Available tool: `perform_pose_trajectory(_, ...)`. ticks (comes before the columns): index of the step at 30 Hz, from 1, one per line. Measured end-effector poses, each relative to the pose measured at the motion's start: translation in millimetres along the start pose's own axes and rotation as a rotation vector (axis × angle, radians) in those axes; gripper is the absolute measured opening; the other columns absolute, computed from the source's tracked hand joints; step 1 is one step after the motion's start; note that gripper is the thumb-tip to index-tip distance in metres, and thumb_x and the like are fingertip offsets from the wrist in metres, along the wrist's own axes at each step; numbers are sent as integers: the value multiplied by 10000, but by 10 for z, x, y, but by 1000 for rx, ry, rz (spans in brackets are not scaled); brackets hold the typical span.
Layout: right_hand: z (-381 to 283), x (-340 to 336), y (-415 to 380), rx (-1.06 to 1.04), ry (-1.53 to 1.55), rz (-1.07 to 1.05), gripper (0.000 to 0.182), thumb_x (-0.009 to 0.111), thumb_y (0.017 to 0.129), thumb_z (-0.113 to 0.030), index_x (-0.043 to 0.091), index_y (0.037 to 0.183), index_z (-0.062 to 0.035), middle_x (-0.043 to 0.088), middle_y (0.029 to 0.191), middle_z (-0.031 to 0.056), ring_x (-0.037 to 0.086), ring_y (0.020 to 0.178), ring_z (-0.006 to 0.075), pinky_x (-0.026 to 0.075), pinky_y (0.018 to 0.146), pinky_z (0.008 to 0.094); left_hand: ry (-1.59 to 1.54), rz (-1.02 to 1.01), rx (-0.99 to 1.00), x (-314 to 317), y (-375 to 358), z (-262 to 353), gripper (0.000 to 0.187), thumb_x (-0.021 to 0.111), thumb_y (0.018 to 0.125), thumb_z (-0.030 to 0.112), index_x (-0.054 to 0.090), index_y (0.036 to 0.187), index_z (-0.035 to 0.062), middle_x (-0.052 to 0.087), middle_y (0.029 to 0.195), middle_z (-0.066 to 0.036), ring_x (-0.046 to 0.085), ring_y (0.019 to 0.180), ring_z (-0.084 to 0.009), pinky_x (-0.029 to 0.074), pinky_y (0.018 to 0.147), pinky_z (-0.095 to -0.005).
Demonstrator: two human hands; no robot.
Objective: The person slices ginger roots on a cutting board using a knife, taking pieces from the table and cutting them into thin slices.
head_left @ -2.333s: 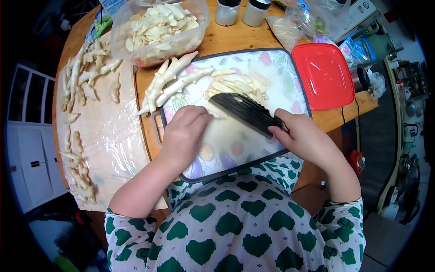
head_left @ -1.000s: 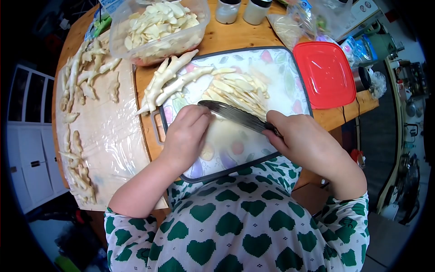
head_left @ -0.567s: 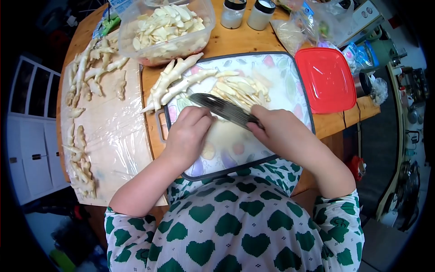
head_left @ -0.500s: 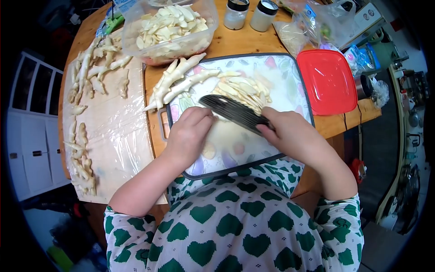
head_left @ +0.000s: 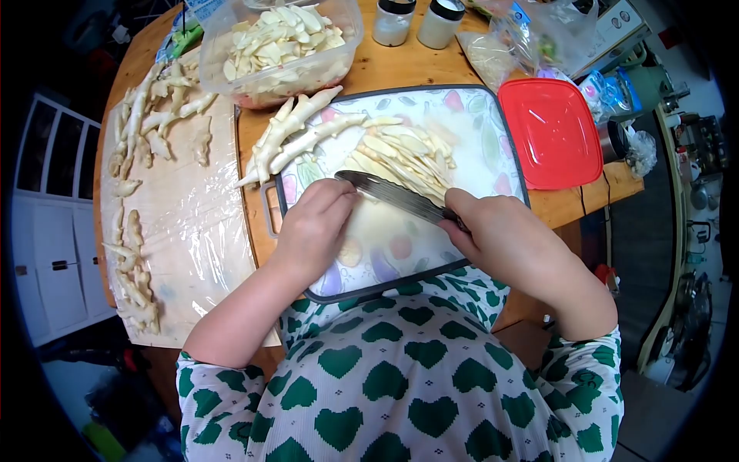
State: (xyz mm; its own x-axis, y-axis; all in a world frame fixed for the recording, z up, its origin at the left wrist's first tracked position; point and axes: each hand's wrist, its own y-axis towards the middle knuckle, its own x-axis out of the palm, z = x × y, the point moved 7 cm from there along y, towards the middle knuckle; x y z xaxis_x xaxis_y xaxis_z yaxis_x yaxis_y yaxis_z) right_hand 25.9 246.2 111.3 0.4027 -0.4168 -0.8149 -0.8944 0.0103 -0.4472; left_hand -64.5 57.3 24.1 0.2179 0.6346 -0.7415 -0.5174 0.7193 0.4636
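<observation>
My right hand [head_left: 500, 231] grips a dark, ridged-blade knife [head_left: 396, 198] by its handle; the blade points left across the cutting board [head_left: 469, 239]. Close to the blade tip, my left hand [head_left: 317, 223] is closed over the board with its fingers curled; whatever lies under them is hidden. Pale ginger slices [head_left: 404, 158] are heaped on the board just beyond the blade. Whole peeled ginger pieces [head_left: 296, 135] lie across the board's upper left corner.
A clear plastic tub [head_left: 308, 85] of sliced ginger stands behind the board. More ginger [head_left: 150, 127] lies on a plastic-covered board [head_left: 208, 239] at left. Two jars [head_left: 393, 27] stand at the back, with a red lid [head_left: 550, 135] and plastic bags [head_left: 531, 38] at right.
The knife blade has turned from its broad side to a more upright, edge-down angle. My left hand stays beside its tip. The whole view has shifted slightly.
</observation>
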Motion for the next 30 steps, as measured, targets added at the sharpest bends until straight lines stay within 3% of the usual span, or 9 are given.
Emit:
perform_pose_trajectory(3, -58, -26, 69, -42, -11, 24, 184, 610, 1091, -177, 623, 1101, 7, 739, 843, 255, 748, 844, 464, 586, 769, 541, -12, -1, -2, 4, -8, -9, 316, 732, 802, -67, 752, 1115, -20, 727, 1198, -155, 709, 1150, -344, 601, 976, -401)
perform_pose_trajectory(6, -152, 98, 284, -95, 15, 86, 188, 599, 1091, -177, 625, 1094, 9, 744, 843, 250, 752, 841, 457, 588, 767, 537, 13, 92, 26, -53, 49, 42, 161, 823, 835, -45, 759, 979, -13, 758, 1063, -136, 753, 987, -329, 625, 844, -403)
perform_pose_trajectory(9, -206, 208, 430, -99, 25, 115, 199, 606, 1097, -193, 624, 1090, 4, 748, 852, 246, 752, 855, 455, 592, 771, 529, 0, 73, 14, -52, 37, 22, 177, 822, 822, -53, 757, 981, -10, 754, 1063, -136, 746, 996, -334, 619, 858, -409)
perform_pose_trajectory(12, -124, 249, 373, -51, 62, 105, 210, 639, 1097, -218, 622, 1104, -9, 743, 853, 249, 744, 863, 463, 587, 777, 532, -9, 25, -15, -12, -17, -20, 306, 728, 796, -56, 751, 1096, -4, 722, 1184, -143, 702, 1123, -349, 598, 959, -411)
perform_pose_trajectory(17, 168, 96, 125, 47, 77, 37, 222, 646, 1092, -224, 622, 1113, -5, 733, 870, 276, 738, 883, 481, 580, 798, 546, -37, 26, -23, -28, -15, -22, 299, 734, 797, -59, 760, 1090, -1, 721, 1151, -139, 699, 1090, -348, 599, 924, -418)
perform_pose_trajectory(21, 130, -7, 27, 0, 111, 113, 213, 656, 1087, -209, 615, 1087, 0, 720, 825, 263, 732, 845, 484, 577, 756, 540, -27, 40, -21, -22, -19, -25, 315, 745, 789, -63, 768, 1097, 0, 729, 1138, -142, 709, 1079, -348, 606, 909, -423)
perform_pose_trajectory(24, -23, -39, -29, -52, 83, 99, 204, 652, 1086, -201, 617, 1075, 0, 715, 805, 259, 727, 823, 488, 573, 739, 547, 34, 108, -20, -58, 5, 11, 197, 849, 815, -30, 774, 991, 17, 755, 1051, -123, 750, 973, -329, 618, 844, -406)
perform_pose_trajectory(30, -31, -51, 22, -57, -12, 37, 190, 638, 1085, -187, 621, 1068, 1, 714, 801, 262, 720, 818, 497, 566, 748, 568, 37, 107, -13, -77, 9, 14, 187, 843, 826, -25, 775, 997, 12, 765, 1066, -119, 760, 987, -322, 627, 842, -401)
